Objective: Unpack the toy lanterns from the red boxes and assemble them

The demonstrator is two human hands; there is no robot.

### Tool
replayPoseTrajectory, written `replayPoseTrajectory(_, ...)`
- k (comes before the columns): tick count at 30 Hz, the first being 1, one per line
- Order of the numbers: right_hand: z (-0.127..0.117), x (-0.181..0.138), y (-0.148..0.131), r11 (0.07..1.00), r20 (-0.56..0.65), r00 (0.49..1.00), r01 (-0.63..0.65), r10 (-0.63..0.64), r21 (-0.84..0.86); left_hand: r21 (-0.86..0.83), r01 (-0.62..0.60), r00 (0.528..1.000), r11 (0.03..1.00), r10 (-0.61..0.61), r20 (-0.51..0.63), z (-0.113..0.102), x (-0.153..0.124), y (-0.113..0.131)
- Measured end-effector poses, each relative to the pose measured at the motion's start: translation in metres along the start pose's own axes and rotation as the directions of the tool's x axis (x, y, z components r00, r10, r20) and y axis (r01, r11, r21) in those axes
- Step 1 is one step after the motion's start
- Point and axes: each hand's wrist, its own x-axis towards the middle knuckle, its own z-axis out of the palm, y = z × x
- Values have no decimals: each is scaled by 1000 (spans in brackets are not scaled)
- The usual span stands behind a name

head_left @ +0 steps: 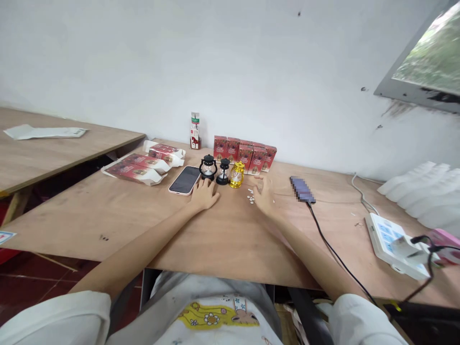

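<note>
My left hand (204,195) lies palm down on the table, thumb out, fingers reaching toward the base of a black mini lantern (207,167). A pink-edged phone (185,181) lies just left of that hand. Beside the first lantern stand a second black lantern (223,172) and a gold one (236,175), all upright. On the right, my right hand (265,195) rests with its fingers apart and slightly curled, nothing visible in them. Several small white discs (251,198) lie on the wood beside its thumb side.
Red printed boxes (245,156) stand behind the lanterns; opened flattened boxes (135,167) lie left. A tall packet (194,132) leans by the wall. Rightward are a charging phone (302,189), its cable, a power strip (383,235) and stacked white pieces (424,189).
</note>
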Motion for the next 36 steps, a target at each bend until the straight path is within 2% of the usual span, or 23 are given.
replayPoseTrajectory(3,-7,49,15,975,64,998,24,-10,-220,-7,-46,999,999,46,7,-2,1,1)
replayPoseTrajectory(5,-11,83,25,928,112,994,61,-21,-367,-57,-210,977,976,211,22,-4,1,5)
replayPoseTrajectory(7,-14,113,35,886,195,980,132,-48,-445,-136,-415,906,899,423,29,-3,3,10)
replayPoseTrajectory(9,-13,134,43,872,288,957,175,-41,-456,-190,-514,848,837,528,32,0,8,17)
replayPoseTrajectory(10,-12,141,46,871,332,943,183,-24,-457,-201,-514,847,834,530,37,2,11,20)
replayPoseTrajectory(12,-8,148,48,865,383,924,173,24,-471,-202,-465,872,862,485,62,7,18,26)
replayPoseTrajectory(14,-3,150,48,855,381,923,153,55,-495,-192,-409,897,892,432,98,11,25,31)
replayPoseTrajectory(20,5,147,40,783,347,937,197,25,-589,-168,-299,934,939,324,153,14,38,34)
replayPoseTrajectory(24,-5,142,38,810,378,926,220,2,-543,-163,-301,930,940,327,167,14,40,33)
replayPoseTrajectory(27,-21,130,37,860,289,951,236,-109,-452,-185,-335,898,924,373,234,10,31,30)
replayPoseTrajectory(29,-32,117,35,904,127,973,228,-194,-362,-207,-356,867,911,405,290,4,18,27)
replayPoseTrajectory(31,-40,97,29,953,-92,973,184,-210,-240,-221,-371,844,902,427,324,-1,4,23)
replayPoseTrajectory(33,-42,73,20,993,-307,944,105,-119,-63,-230,-383,835,894,442,328,-4,-10,17)
replayPoseTrajectory(34,-40,58,14,997,-371,928,59,-36,52,-236,-389,834,891,449,320,-5,-15,15)
replayPoseTrajectory(36,-31,28,2,963,-355,923,-56,150,262,-242,-389,852,889,447,273,-7,-23,10)
